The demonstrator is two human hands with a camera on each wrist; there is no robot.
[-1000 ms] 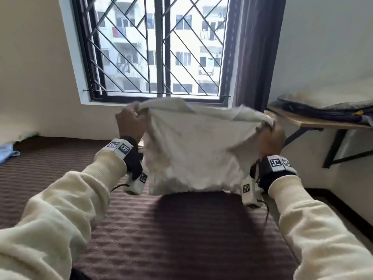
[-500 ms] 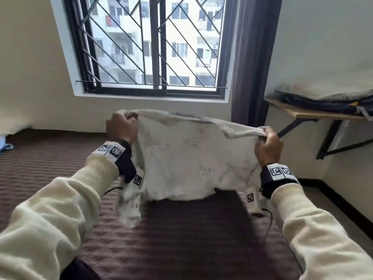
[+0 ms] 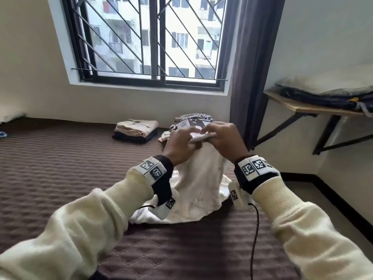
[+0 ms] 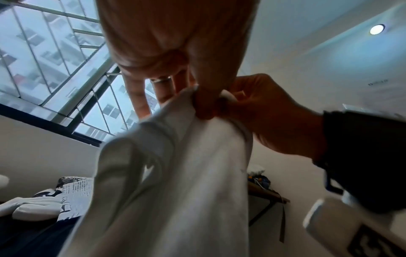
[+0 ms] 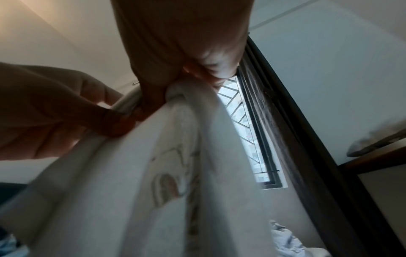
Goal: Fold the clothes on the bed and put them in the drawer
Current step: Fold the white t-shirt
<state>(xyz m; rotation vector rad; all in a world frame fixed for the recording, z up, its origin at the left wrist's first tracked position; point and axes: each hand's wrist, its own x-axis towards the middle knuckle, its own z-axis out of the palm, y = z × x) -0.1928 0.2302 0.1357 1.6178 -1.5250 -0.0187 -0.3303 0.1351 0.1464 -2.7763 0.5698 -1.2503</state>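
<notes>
A white garment [image 3: 198, 182] hangs doubled over from both my hands, its lower part lying on the brown quilted bed [image 3: 60, 168]. My left hand [image 3: 181, 143] and right hand [image 3: 220, 138] meet above it and pinch its top edge side by side. In the left wrist view the thumb and fingers of the left hand [image 4: 197, 97] clamp the white garment [image 4: 175, 173]. In the right wrist view the right hand [image 5: 175, 83] grips the white garment [image 5: 153, 173], which bears a faint print. No drawer is in view.
A folded beige and dark stack [image 3: 136, 130] lies on the bed near the window wall. Beside it sits a crumpled black-and-white patterned pile [image 3: 189, 123]. A wall shelf [image 3: 306, 107] with dark fabric juts out at the right, past a dark curtain [image 3: 250, 67].
The hands held the garment spread wide at chest height. They have come together and lowered, folding it in half, so the two piles behind it show.
</notes>
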